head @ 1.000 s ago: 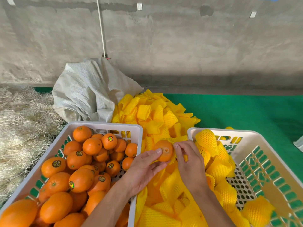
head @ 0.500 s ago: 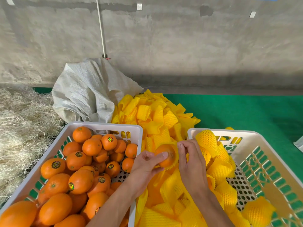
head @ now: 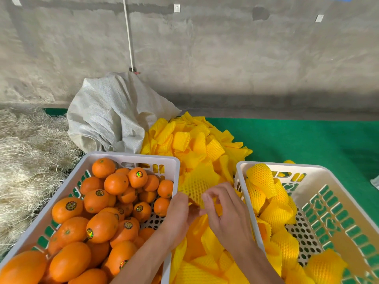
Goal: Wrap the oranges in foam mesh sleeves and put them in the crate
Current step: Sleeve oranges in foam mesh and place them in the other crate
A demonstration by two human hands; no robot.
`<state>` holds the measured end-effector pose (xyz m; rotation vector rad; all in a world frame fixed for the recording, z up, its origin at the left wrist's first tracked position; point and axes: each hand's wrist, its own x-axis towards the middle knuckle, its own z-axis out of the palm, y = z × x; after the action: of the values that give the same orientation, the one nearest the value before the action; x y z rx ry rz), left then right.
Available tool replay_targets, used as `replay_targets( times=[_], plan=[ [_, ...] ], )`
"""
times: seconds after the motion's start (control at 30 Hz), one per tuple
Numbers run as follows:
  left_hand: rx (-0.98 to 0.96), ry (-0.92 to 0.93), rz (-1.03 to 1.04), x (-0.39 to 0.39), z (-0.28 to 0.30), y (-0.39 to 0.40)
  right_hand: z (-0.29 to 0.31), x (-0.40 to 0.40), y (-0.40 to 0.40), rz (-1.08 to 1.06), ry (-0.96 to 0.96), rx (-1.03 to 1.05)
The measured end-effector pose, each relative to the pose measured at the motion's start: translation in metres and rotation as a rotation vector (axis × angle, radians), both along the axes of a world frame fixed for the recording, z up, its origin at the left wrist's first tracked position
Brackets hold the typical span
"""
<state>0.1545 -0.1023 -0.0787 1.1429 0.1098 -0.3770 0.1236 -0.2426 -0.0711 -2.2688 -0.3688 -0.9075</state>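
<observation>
L crate (head: 131, 158): oranges (head: 115, 183); R crate (head: 320, 171): wrapped, prob.

The foam mesh sleeve (head: 196, 184) and both hands' fingers (head: 207, 198) hide the orange.

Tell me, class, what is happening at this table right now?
A person is sleeving an orange. The left hand and right hand hold a foam mesh sleeve stretched over it, between two crates. The left crate holds bare oranges; the right crate holds wrapped ones.
</observation>
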Motion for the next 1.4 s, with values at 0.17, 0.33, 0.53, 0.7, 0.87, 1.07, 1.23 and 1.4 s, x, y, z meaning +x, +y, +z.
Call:
replay_targets(
  times=[0.17,0.33,0.53,0.7,0.87,1.07,1.23,1.4],
  plan=[
    [-0.225,0.091,0.01,0.0,0.006,0.004,-0.008,0.002,-0.004,-0.116,0.271,0.01],
    [-0.3,0.015,-0.087,-0.002,0.008,0.008,-0.008,0.002,-0.004,0.029,0.417,0.089],
    [-0.235,0.014,-0.039,-0.001,0.004,0.005,-0.008,0.004,-0.012,-0.074,0.211,0.046],
    [-0.143,-0.037,0.093,0.002,0.0,0.002,-0.008,0.004,-0.009,-0.052,-0.06,-0.164],
    [-0.12,-0.079,0.133,0.001,-0.007,-0.001,-0.006,0.002,-0.006,0.029,-0.121,-0.225],
    [-0.1,-0.181,0.042,0.003,-0.008,0.0,-0.005,0.003,-0.006,-0.061,0.296,-0.049],
    [0.064,-0.291,-0.091,-0.003,-0.011,-0.001,-0.005,0.006,-0.015,-0.145,0.289,-0.052],
    [0.294,-0.46,0.157,0.001,-0.004,0.013,0.012,0.012,-0.044,-0.48,0.07,-0.259]
  ],
)
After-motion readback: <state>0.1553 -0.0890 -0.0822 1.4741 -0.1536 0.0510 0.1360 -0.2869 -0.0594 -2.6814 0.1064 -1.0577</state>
